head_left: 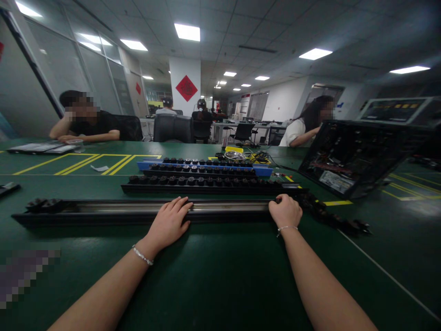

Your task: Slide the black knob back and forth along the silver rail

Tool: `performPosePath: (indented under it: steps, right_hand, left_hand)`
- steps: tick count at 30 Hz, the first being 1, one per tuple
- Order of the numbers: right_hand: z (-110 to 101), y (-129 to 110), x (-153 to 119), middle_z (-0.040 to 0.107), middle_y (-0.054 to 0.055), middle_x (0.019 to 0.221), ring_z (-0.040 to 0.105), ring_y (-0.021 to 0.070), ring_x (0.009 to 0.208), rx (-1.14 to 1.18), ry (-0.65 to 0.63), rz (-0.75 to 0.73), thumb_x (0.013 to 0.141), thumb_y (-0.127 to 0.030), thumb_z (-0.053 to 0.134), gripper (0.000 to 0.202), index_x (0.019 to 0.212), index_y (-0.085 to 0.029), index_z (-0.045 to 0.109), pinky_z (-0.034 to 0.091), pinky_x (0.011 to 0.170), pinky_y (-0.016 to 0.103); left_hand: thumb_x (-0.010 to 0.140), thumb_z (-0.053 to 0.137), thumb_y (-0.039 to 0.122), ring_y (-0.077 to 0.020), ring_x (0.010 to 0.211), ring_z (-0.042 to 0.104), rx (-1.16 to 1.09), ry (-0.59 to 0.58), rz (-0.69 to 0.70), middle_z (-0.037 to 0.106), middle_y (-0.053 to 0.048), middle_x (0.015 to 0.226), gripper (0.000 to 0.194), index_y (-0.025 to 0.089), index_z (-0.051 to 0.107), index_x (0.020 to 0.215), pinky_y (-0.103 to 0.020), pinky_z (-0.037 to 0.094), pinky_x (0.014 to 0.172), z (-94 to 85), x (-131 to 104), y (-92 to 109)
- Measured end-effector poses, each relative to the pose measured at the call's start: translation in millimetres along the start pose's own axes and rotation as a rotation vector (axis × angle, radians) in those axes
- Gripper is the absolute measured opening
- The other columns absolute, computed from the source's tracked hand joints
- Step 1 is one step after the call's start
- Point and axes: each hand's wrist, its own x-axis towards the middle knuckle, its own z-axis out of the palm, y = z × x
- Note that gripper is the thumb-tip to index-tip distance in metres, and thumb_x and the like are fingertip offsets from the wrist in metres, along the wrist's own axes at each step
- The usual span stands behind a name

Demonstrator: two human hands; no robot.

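A long black channel rail (113, 219) lies across the table in front of me, with a shiny metal strip (227, 207) along its inside. A few black knob-like pieces (44, 204) sit in its left end. My left hand (172, 216) rests across the rail near its middle, fingers stretched over the metal strip. At the rail's right end my right hand (285, 211) is closed; a bit of something dark shows by its fingers, mostly hidden. From beside that hand a chain-like string of black pieces (330, 216) trails right over the table.
Behind lie another black rail (213, 188) with a row of black pieces and a blue rail (144, 165). An opened computer case (344, 156) stands at right. Cables and a round metal dish (234, 156) lie farther back. Other people sit across the green table (220, 280).
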Motion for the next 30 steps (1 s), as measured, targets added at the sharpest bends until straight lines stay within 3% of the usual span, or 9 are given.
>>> performPosePath:
  steps: [17, 30]
  right_hand:
    - [1.1, 29.7, 16.1, 0.056, 0.01, 0.102, 0.052, 0.0248, 0.092, 0.161, -0.055, 0.181, 0.071, -0.03, 0.046, 0.034, 0.1, -0.019, 0.059, 0.039, 0.07, 0.033]
    - [7.4, 51.3, 25.2, 0.055, 0.013, 0.102, 0.053, 0.025, 0.09, 0.268, 0.071, 0.232, 0.067, -0.026, 0.05, 0.037, 0.102, -0.016, 0.061, 0.041, 0.082, 0.036]
  left_hand:
    - [0.08, 0.048, 0.035, -0.0268, 0.127, 0.038, 0.026, -0.021, -0.001, 0.046, -0.008, 0.137, 0.048, 0.024, 0.047, 0.127, -0.045, 0.034, 0.102, -0.7, 0.5, 0.1]
    - [0.08, 0.049, 0.033, -0.0258, 0.128, 0.038, 0.043, -0.03, -0.002, 0.045, -0.008, 0.137, 0.043, 0.025, 0.051, 0.122, -0.043, 0.033, 0.102, -2.0, 0.3, 1.0]
